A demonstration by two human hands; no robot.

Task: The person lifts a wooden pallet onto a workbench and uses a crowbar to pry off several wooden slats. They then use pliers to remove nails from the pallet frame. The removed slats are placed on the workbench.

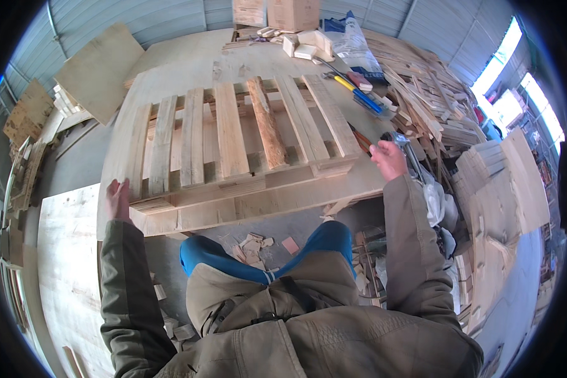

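A wooden pallet (235, 134) with several slats lies on the plywood-topped bench (217, 217) in front of me. One slat (266, 123) has a rough, bark-brown face. At the pallet's near left corner is my left hand (117, 200), fingers pointing up and extended beside its edge; whether they touch the wood is hard to tell. My right hand (389, 159) hovers off the near right corner, thumb apart from loosely bent fingers, with nothing visible in it. Close to it are orange-handled pliers (361, 140) and a grey metal tool (402, 140), partly hidden.
A blue-and-yellow handled tool (358, 94) lies beyond the pallet's right side. Scrap boards (422, 104) pile up at the right. Cardboard boxes (293, 15) and a white sack (357, 47) stand at the back. Wood offcuts (253, 249) litter the floor below the bench.
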